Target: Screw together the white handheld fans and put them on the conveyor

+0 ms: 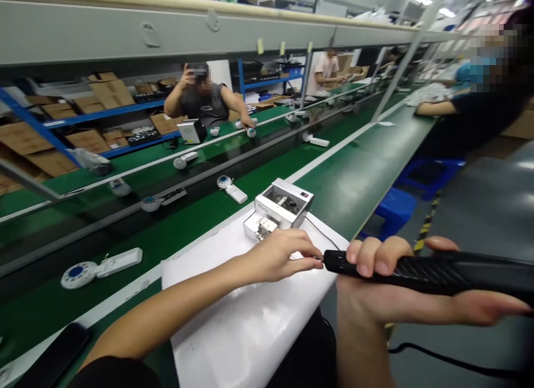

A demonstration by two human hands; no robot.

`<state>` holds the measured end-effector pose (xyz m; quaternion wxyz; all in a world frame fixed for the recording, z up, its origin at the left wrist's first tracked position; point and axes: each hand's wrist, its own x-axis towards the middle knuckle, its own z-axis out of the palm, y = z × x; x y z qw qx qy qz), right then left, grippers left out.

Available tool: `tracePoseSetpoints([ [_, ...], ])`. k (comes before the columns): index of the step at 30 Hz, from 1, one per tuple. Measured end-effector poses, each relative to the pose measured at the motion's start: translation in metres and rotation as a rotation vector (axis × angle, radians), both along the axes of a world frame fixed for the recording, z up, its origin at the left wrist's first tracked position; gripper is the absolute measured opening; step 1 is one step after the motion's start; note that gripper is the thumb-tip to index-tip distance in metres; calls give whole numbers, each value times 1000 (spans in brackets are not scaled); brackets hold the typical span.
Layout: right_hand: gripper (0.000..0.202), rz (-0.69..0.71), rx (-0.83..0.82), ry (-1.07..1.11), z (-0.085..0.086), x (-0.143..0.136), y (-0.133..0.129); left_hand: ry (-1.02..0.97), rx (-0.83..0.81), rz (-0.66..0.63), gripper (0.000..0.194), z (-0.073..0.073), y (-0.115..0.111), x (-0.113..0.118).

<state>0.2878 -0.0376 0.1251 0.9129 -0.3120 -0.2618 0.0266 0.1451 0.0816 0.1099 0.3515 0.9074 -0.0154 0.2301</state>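
right hand [400,288] holds screwdriver [429,271] level, tip left

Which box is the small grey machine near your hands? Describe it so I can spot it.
Follow the white sheet on the green bench to its far edge. The small grey machine sits there, just beyond the left hand. It is boxy, unlike the round-headed white devices on the belt.

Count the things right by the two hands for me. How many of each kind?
Black power tool: 1, gripped by the right hand, with the left hand pinching at its tip
White box machine: 1
White sheet: 1
Total: 3
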Motion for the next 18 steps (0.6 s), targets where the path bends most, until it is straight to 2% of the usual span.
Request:
tracePoseSetpoints([
  [3, 66, 1, -23, 57, 0, -7, 2, 43, -71, 6, 19, -1, 5, -5],
  [7, 48, -7, -95, 168, 10, -18, -1, 5, -210, 139, 10, -2, 0, -6],
  [10, 55, 2, -93, 105, 13, -17, 0, -28, -255, 185, 3, -3, -7, -4],
  [14, 67, -34, -58, -4, 8, -10, 5, -49, -229, 211, 6, -4, -9, -6],
  [18, 67, -52, -65, -20, 8, -10, -1, -68, -74, 149, 12, -7, -4, -13],
])
